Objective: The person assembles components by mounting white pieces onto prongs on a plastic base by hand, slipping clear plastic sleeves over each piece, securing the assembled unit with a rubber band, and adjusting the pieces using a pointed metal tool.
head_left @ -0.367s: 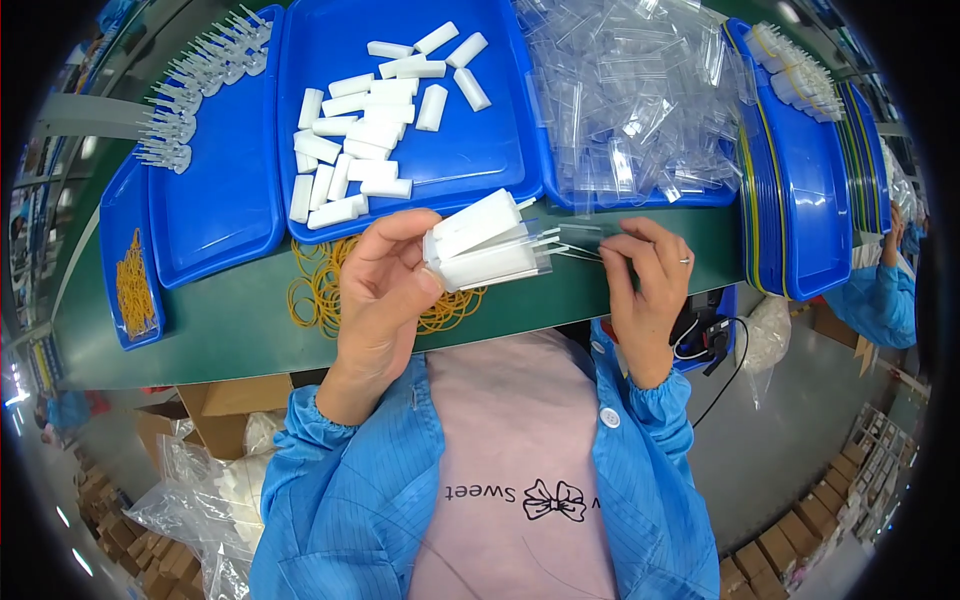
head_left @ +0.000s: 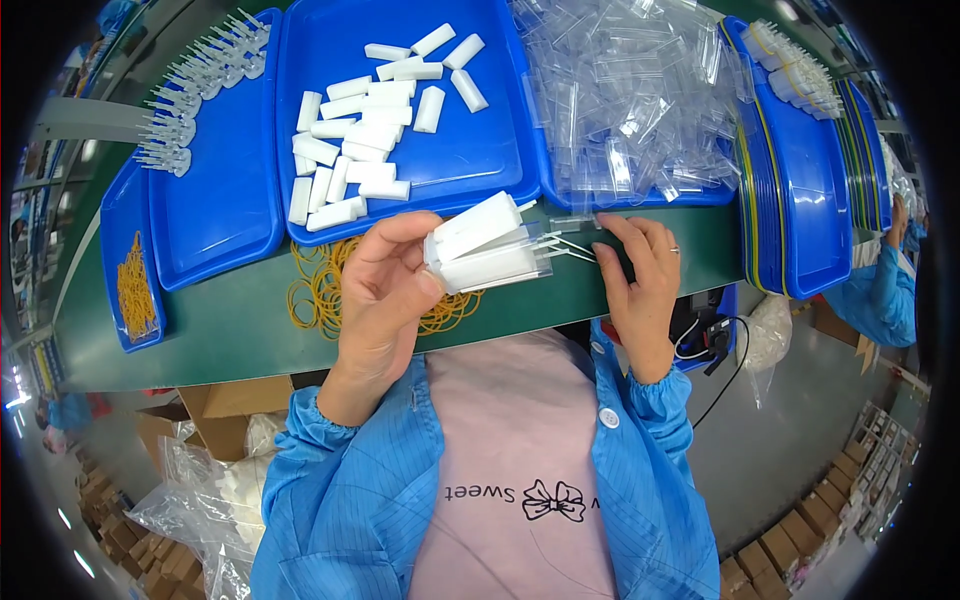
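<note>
My left hand is closed around a small bundle of white blocks, at least partly covered by clear plastic sleeves. Several thin white sticks jut from the bundle's right end. To the right of the sticks, the fingertips of my right hand hold the end of a clear plastic sleeve. This sleeve lies level, just beyond the stick tips. How far the sleeve reaches over the sticks is hard to make out.
A blue tray with loose white blocks stands ahead, beside a heap of clear sleeves. Yellow rubber bands lie on the green table. Stacked trays stand right; another blue tray carries white nozzle-like parts.
My right hand has shifted slightly up and left, its fingertips nearer the sticks. The clear sleeve at its fingertips has risen a little. My left hand stays almost still around the bundle.
</note>
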Demonstrator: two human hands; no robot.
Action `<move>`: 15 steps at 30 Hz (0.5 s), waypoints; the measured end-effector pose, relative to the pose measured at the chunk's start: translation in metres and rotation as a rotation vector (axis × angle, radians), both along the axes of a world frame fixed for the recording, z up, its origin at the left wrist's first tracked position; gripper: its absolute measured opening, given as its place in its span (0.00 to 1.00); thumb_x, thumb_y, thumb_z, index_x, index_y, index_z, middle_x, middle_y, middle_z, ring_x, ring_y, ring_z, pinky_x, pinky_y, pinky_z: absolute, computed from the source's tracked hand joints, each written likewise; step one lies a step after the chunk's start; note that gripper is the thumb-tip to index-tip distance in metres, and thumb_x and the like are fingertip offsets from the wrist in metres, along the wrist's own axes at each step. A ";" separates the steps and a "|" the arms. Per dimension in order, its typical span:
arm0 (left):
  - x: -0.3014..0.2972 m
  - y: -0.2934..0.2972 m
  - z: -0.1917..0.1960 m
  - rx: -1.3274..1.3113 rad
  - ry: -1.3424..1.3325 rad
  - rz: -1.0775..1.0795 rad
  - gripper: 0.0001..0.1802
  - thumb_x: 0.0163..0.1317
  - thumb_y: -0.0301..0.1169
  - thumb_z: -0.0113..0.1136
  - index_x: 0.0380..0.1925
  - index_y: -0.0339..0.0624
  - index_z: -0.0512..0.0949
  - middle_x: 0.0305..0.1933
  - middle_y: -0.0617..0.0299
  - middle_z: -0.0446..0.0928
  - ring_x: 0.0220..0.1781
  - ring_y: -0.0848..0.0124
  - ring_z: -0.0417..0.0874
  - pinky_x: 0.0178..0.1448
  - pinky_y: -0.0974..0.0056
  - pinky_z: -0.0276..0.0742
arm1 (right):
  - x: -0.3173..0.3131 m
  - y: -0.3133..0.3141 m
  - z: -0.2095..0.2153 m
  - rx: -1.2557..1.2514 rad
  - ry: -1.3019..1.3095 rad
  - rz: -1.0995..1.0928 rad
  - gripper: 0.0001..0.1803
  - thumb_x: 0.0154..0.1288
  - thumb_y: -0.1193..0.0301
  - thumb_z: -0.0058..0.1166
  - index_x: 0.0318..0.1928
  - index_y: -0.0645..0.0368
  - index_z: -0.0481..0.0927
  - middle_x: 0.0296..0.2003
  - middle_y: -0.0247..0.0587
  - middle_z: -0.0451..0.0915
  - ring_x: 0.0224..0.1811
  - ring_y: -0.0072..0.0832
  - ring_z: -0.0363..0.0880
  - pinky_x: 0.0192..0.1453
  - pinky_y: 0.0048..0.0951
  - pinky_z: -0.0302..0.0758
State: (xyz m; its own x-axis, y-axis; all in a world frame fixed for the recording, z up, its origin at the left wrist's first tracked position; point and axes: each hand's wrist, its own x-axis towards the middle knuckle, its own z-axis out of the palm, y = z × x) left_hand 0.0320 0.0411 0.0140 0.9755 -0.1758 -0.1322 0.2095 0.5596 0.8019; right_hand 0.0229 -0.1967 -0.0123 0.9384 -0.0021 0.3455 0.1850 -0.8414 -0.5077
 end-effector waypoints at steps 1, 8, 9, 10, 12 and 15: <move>0.000 0.000 0.000 -0.001 0.002 -0.004 0.23 0.51 0.26 0.62 0.49 0.38 0.71 0.48 0.55 0.75 0.51 0.68 0.75 0.57 0.63 0.68 | 0.000 0.000 0.001 0.004 0.010 -0.012 0.11 0.50 0.74 0.58 0.37 0.55 0.79 0.34 0.37 0.73 0.38 0.34 0.71 0.42 0.34 0.63; -0.002 -0.001 -0.001 0.007 0.000 0.011 0.24 0.51 0.28 0.63 0.49 0.38 0.71 0.48 0.56 0.75 0.51 0.69 0.75 0.57 0.63 0.68 | 0.003 -0.005 0.003 -0.030 0.064 0.083 0.10 0.51 0.74 0.58 0.36 0.56 0.77 0.36 0.36 0.73 0.40 0.35 0.71 0.42 0.34 0.62; -0.002 -0.001 -0.001 0.005 0.002 0.011 0.24 0.51 0.28 0.63 0.49 0.38 0.71 0.48 0.56 0.75 0.51 0.69 0.75 0.57 0.63 0.68 | 0.003 -0.006 0.003 -0.025 0.058 0.079 0.09 0.51 0.74 0.57 0.36 0.56 0.77 0.37 0.37 0.74 0.40 0.35 0.71 0.43 0.34 0.62; -0.002 -0.001 -0.001 0.004 0.004 0.010 0.24 0.51 0.29 0.63 0.49 0.38 0.71 0.48 0.56 0.75 0.51 0.69 0.75 0.57 0.64 0.68 | 0.002 -0.006 0.004 -0.020 0.052 0.076 0.09 0.51 0.74 0.57 0.36 0.57 0.77 0.38 0.37 0.74 0.40 0.36 0.72 0.44 0.34 0.63; -0.002 0.000 -0.001 -0.004 0.002 0.012 0.23 0.52 0.29 0.63 0.49 0.38 0.71 0.48 0.56 0.75 0.51 0.69 0.75 0.58 0.64 0.68 | -0.003 -0.010 0.008 0.027 0.049 0.082 0.09 0.53 0.75 0.55 0.37 0.58 0.76 0.39 0.39 0.74 0.41 0.35 0.72 0.45 0.32 0.64; -0.002 0.001 0.000 -0.017 0.010 0.020 0.23 0.52 0.28 0.62 0.49 0.37 0.70 0.49 0.55 0.74 0.52 0.68 0.75 0.58 0.63 0.68 | -0.015 -0.010 0.021 0.289 0.100 0.078 0.09 0.56 0.76 0.52 0.40 0.61 0.76 0.40 0.41 0.75 0.42 0.31 0.73 0.45 0.28 0.66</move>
State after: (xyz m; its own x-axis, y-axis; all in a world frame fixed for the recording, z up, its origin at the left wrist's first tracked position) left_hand 0.0300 0.0422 0.0141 0.9775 -0.1585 -0.1391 0.2061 0.5772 0.7902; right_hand 0.0075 -0.2066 0.0087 0.9689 -0.0131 0.2470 0.1807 -0.6444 -0.7430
